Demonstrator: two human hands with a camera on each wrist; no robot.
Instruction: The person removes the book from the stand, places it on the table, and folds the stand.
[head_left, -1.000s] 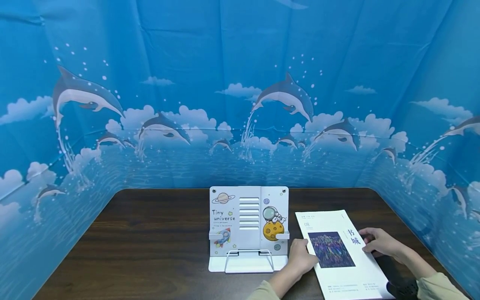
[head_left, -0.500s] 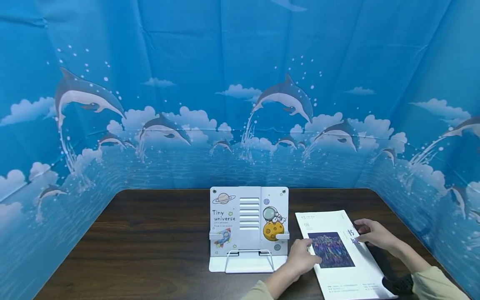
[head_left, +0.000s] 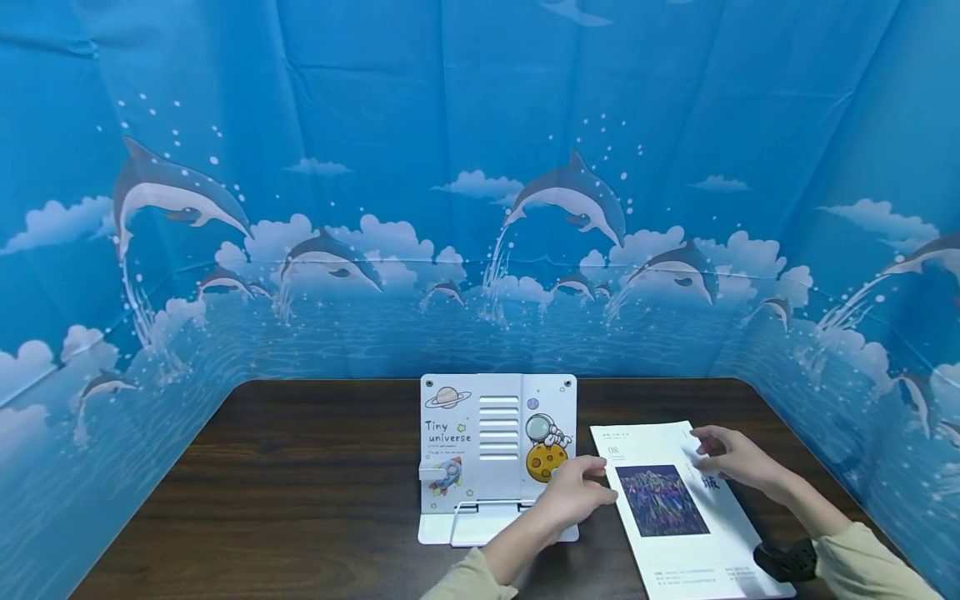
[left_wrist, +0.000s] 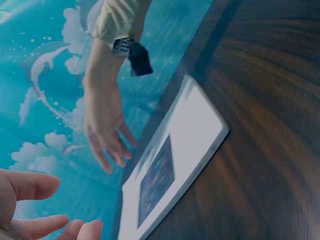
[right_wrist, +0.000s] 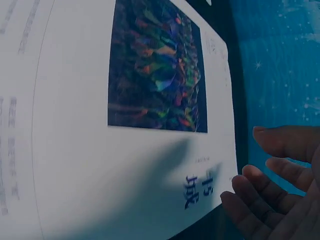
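A white magazine [head_left: 720,533] with a dark, colourful square picture lies flat at the right of the table. My left hand [head_left: 572,495] is off its left edge, fingers apart and holding nothing, and overlaps the lower right of a white book stand [head_left: 498,483] in the head view. Over the magazine's upper right edge, my right hand [head_left: 738,457] has its fingers spread with nothing in them. The right wrist view shows that hand [right_wrist: 280,195] beside the cover's corner, its shadow falling across the white.
The book stand stands upright at the table's middle, with a wire support folded out at its foot. A dark wood table [head_left: 285,483] extends to the left. Behind and at both sides hangs a blue dolphin-print cloth [head_left: 420,167].
My left hand has left the magazine's left edge and moved left, in front of the stand. My right hand has slid up and left along the right edge. The magazine stays put.
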